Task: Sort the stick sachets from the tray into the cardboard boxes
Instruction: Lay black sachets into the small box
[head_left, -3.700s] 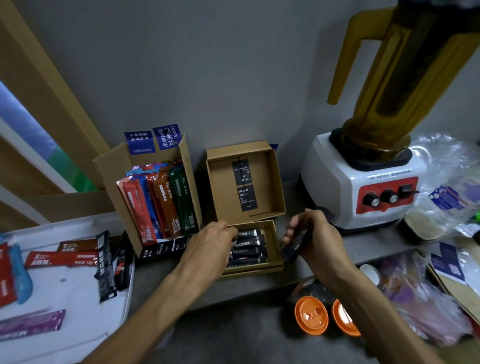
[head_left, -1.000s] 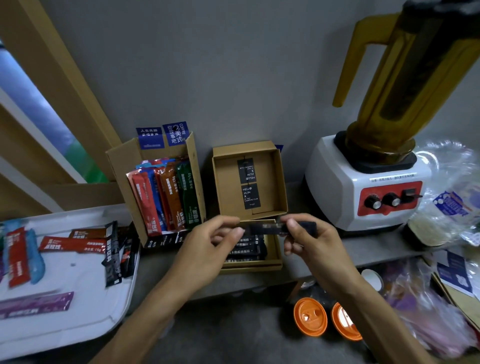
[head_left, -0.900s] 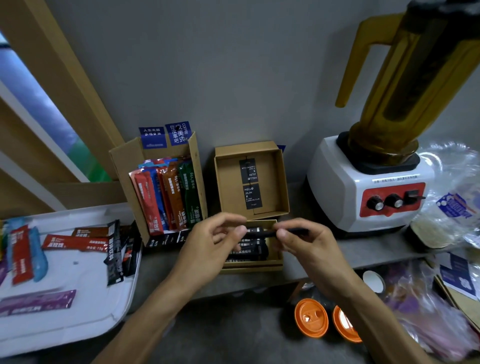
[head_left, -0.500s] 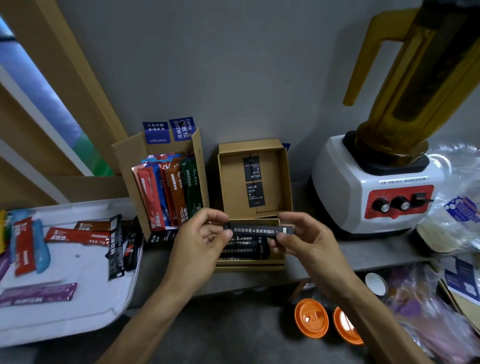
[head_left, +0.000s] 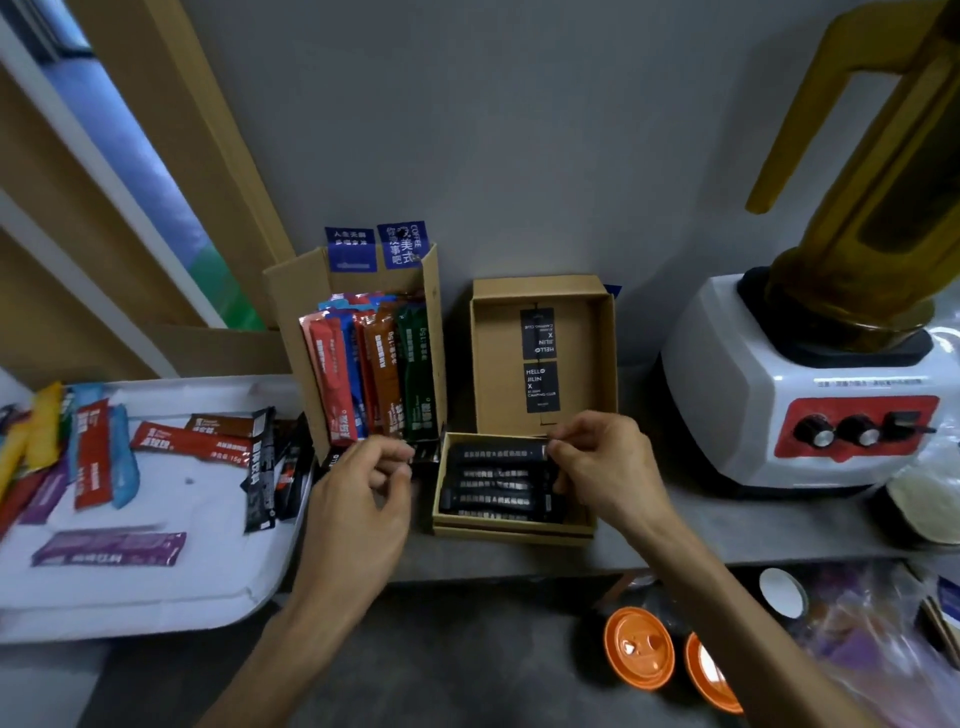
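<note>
Over the box (head_left: 514, 531), right hand (head_left: 605, 470) pinches black sachet (head_left: 496, 453); left hand (head_left: 358, 501) loosely curled.

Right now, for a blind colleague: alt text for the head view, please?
A person's right hand pinches the end of a black sachet in a low cardboard box of matching ones; the left hand hovers beside it, fingers curled. Coloured sachets stand in a taller box and lie on a white tray.

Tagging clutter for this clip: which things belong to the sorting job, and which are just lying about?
Job: tray, loose sachets, tall box, flat box, black sachet pinched by right hand.
Lying about: blender, orange lids.
</note>
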